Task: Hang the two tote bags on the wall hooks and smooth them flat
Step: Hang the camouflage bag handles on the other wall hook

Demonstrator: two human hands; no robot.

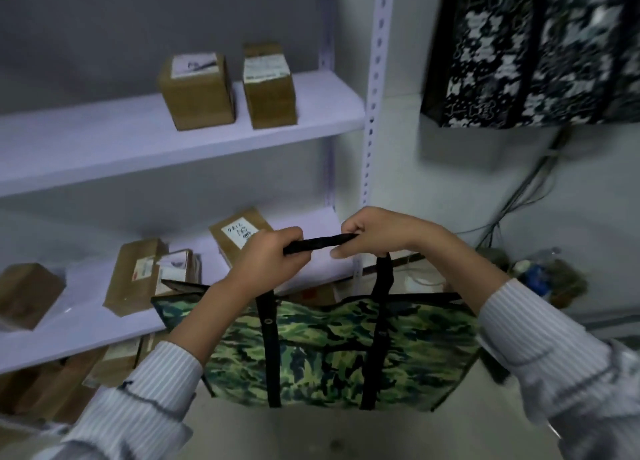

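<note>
A green camouflage tote bag (332,352) with black straps hangs in front of me, below my hands. Its black handle (320,243) is stretched level between them. My left hand (273,258) grips the handle's left end and my right hand (370,234) grips its right end. A second tote bag (530,51), black with a white-grey camouflage print, hangs flat against the white wall at the upper right. Its top and whatever holds it are cut off by the frame edge.
White metal shelving (180,137) fills the left side, with cardboard boxes (197,92) on the upper and lower shelves. Its perforated upright post (375,78) stands just left of the hung bag. Cables (519,196) run down the wall to clutter on the floor at the right.
</note>
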